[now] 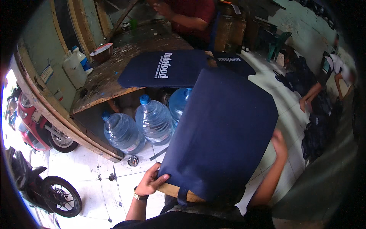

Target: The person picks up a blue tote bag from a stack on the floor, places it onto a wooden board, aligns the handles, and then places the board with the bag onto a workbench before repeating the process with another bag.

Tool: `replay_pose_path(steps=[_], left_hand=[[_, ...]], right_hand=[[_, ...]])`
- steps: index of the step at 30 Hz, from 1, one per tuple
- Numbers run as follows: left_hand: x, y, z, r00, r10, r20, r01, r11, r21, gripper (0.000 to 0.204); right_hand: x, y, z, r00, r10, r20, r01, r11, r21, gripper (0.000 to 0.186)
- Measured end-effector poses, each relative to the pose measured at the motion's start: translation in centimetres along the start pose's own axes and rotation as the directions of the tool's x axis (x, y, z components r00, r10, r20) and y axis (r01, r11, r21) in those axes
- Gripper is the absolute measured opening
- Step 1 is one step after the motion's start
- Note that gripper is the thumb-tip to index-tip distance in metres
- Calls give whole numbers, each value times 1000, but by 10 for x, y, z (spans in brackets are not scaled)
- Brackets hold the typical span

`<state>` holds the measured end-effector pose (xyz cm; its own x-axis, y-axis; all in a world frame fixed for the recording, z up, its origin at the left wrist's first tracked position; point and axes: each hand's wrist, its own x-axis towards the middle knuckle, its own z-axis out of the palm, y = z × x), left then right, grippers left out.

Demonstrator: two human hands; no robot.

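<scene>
A large navy fabric bag (pixel 221 129) with a short strap (pixel 182 194) lies draped over a pale wooden board (pixel 169 189) in front of me. My left hand (pixel 150 181) grips the bag's lower left corner and the board, thumb on the fabric. My right hand (pixel 279 147) is at the bag's right edge, fingers curled against it and partly hidden. Beyond, a navy printed piece (pixel 141 70) lies on the worn wooden table (pixel 95 95), with another dark printed piece (pixel 236 66) to its right.
Large water jugs (pixel 150 122) stand under the table, near a small ashtray (pixel 132 161). Two motorbikes (pixel 61 196) are at the left. Containers (pixel 74 70) sit on the table. A person in red (pixel 192 19) is behind it; another person (pixel 335 65) is at the right beside dark bundles (pixel 316 129).
</scene>
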<state>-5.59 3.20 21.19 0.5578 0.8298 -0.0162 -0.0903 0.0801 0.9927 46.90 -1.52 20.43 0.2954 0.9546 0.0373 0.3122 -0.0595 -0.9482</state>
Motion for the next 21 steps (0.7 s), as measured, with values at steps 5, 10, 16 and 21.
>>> replay_pose_path(steps=[5, 10, 16, 21], left_hand=[[-3, -2, -32, 941, 194, -277, -241, 960, -145, 29], [-9, 28, -71, 759, 338, -557, -411, 911, -8, 26], [15, 56, -108, 619, 332, -712, -398, 914, 81, 23], [64, 80, -135, 653, 242, -718, -304, 952, 44, 18]], right_hand=[[183, -37, 76, 988, 70, -141, -15, 934, 356, 24], [231, -107, 167, 916, -41, 399, -223, 775, 591, 20], [157, -96, 149, 997, -77, 19, 31, 598, 801, 13], [55, -55, 99, 942, -37, -334, 282, 627, 726, 13]])
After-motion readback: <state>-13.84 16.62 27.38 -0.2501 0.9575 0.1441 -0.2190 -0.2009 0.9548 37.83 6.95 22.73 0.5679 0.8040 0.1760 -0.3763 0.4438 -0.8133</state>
